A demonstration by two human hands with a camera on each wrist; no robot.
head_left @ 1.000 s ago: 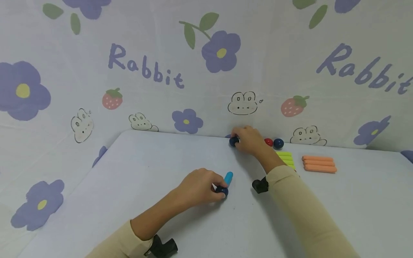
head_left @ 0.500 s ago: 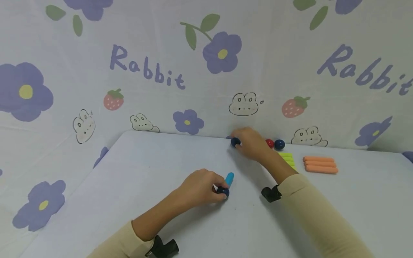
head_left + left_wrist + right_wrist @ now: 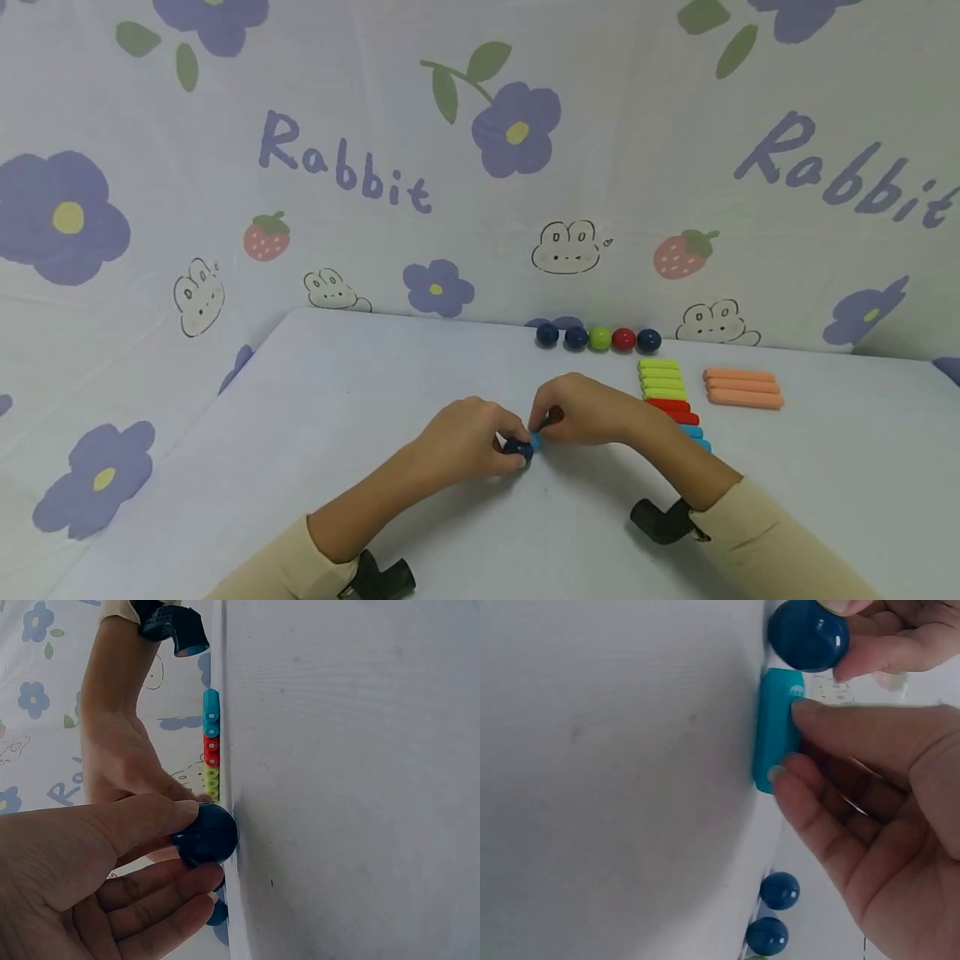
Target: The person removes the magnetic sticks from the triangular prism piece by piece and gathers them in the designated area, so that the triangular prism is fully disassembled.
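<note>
My left hand [image 3: 461, 442] pinches a dark blue ball [image 3: 517, 451] between thumb and fingers, low over the white table. Close-up in the left wrist view, the same ball [image 3: 208, 835] looks round and glossy. My right hand [image 3: 581, 410] meets it from the right, its thumb and a finger on a short light blue stick [image 3: 535, 442]. In the right wrist view the stick [image 3: 777, 731] lies by the table surface, its far end close to the ball [image 3: 808, 634]. In the head view, the right fingers hide much of the stick.
Along the back edge runs a row of balls: dark blue [image 3: 547, 335], green [image 3: 599, 337] and red [image 3: 624, 339]. Yellow-green sticks [image 3: 660, 379], red sticks [image 3: 671, 407] and blue sticks [image 3: 693, 433] lie right of my right hand, with orange sticks [image 3: 742, 388] farther right.
My right hand has let go of a dark blue ball at the left end of the back row and come forward to the light blue stick. The left hand keeps its ball in place.
</note>
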